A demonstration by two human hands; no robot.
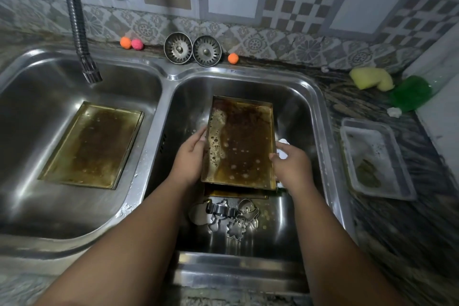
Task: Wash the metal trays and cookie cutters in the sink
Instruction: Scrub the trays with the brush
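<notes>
Both hands are gripping 1 tray: left hand (191,154) is clamping the left long edge of the held tray (239,141), fingers curled over the rim; right hand (290,164) is gripping the right long edge, thumb lying on the rim. A white lump (283,143) is showing just behind the right fingers; can't tell what it is or whether the hand is holding it. The held tray is sitting over the right basin (298,112), brown-stained, with suds pooling along its left side. A second tray (236,192) is lying directly under it, only the near edge peeking out. The cookie cutters (228,216) are piled on the basin floor just in front of that edge. A third tray (92,145) is lying flat in the left basin (37,82), below the flexible tap hose (79,27). 2 drain strainers (192,49) are leaning against the back wall between small coloured balls (131,43). On the counter at right: a yellow sponge (372,78) and a clear plastic tub (375,156).
</notes>
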